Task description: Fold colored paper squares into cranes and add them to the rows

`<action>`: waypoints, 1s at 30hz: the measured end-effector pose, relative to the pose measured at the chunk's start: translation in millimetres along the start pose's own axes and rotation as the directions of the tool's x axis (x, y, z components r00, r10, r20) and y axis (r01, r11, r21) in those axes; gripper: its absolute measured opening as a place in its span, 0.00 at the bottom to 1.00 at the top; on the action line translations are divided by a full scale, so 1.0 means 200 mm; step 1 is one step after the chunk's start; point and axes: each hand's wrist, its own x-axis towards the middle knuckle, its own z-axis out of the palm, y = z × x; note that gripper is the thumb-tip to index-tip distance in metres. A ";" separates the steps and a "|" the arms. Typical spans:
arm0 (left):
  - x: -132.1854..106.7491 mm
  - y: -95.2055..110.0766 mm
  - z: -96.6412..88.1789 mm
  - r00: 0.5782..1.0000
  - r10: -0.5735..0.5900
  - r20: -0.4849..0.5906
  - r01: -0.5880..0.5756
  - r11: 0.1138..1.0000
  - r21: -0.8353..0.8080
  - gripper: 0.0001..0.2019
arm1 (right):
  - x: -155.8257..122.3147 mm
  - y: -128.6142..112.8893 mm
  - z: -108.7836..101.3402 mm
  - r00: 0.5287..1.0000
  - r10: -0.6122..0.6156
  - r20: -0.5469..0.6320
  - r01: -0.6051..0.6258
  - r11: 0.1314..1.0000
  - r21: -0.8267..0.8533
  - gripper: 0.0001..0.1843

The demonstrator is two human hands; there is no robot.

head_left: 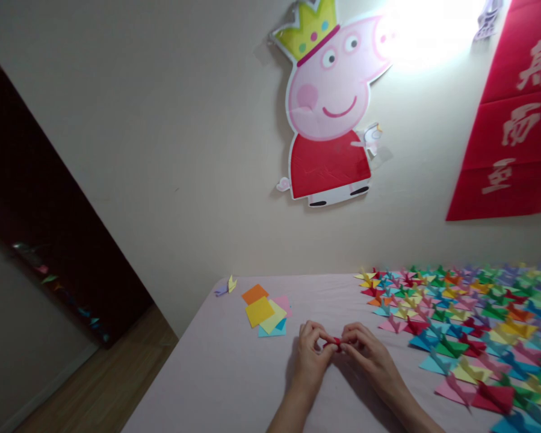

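Observation:
Between my two hands is a small red folded paper (337, 344), largely covered by the fingers. My left hand (313, 349) pinches its left side with thumb and forefinger. From the right, my right hand (367, 349) grips the other side, thumb below and fingers curled above. Both hands are close together just over the pale pink tablecloth (225, 379). Left of them lies a loose spread of square paper sheets (260, 311) in orange, yellow, pink and blue. To the right stand rows of folded paper cranes (462, 346) in many colours.
At the table's far left corner sit a purple and a yellow folded paper piece (226, 287). Behind the table, a cartoon pig cutout (328, 162) and a red banner (505, 126) hang on the wall. A dark door (49, 198) with a colourful hanging string is at the left.

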 end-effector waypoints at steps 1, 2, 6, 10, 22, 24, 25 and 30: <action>0.00 0.00 0.00 1.000 -0.002 0.009 0.002 1.000 0.006 0.06 | 0.00 0.00 0.00 1.000 -0.008 0.004 0.008 1.000 -0.001 0.14; 0.00 0.00 0.00 1.000 -0.002 0.018 0.002 1.000 0.013 0.06 | 0.00 0.00 0.00 1.000 -0.016 0.007 0.016 1.000 -0.002 0.14; 0.00 0.00 0.00 1.000 0.017 0.025 -0.018 0.999 0.044 0.06 | 0.00 0.01 0.00 0.999 -0.046 -0.002 0.046 0.999 -0.005 0.14; -0.01 0.02 0.00 0.999 0.031 0.010 -0.031 0.998 0.057 0.06 | 0.00 0.01 0.01 0.998 -0.054 -0.015 0.054 0.998 -0.023 0.15; 0.00 -0.02 0.02 0.985 0.014 -0.175 -0.037 0.991 -0.131 0.07 | 0.00 -0.01 0.03 0.989 0.077 -0.126 -0.067 0.995 0.078 0.21; 0.00 0.00 0.03 0.977 0.036 -0.210 -0.070 0.985 -0.156 0.07 | -0.01 -0.03 0.06 0.994 0.100 -0.054 -0.091 0.985 0.143 0.21; -0.01 0.01 0.04 0.973 0.048 -0.225 -0.086 0.983 -0.162 0.08 | -0.01 -0.04 0.07 0.992 0.114 -0.045 -0.104 0.978 0.179 0.21; -0.02 0.04 0.05 0.965 0.074 -0.250 -0.119 0.978 -0.171 0.07 | -0.02 -0.07 0.09 0.993 0.119 -0.023 -0.109 0.957 0.268 0.20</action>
